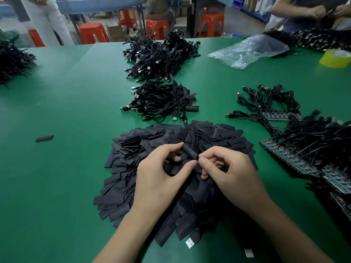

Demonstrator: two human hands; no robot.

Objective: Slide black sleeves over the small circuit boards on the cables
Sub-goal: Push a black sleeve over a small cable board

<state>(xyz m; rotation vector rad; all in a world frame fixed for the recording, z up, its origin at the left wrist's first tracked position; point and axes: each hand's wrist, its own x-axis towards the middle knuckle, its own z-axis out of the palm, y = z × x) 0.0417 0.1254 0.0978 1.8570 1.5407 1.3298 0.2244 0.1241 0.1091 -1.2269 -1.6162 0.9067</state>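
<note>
My left hand pinches a black sleeve between thumb and fingers above a big heap of flat black sleeves. My right hand pinches the sleeve's near end, where a cable enters it; the circuit board is hidden inside or behind my fingers. The cable loops down over the heap to a USB plug near the table's front edge. Bare circuit boards with cables lie in a row at the right.
Two piles of sleeved cables lie beyond the heap on the green table. A lone sleeve lies at left. A clear plastic bag, yellow tape roll and another person's hands are far right.
</note>
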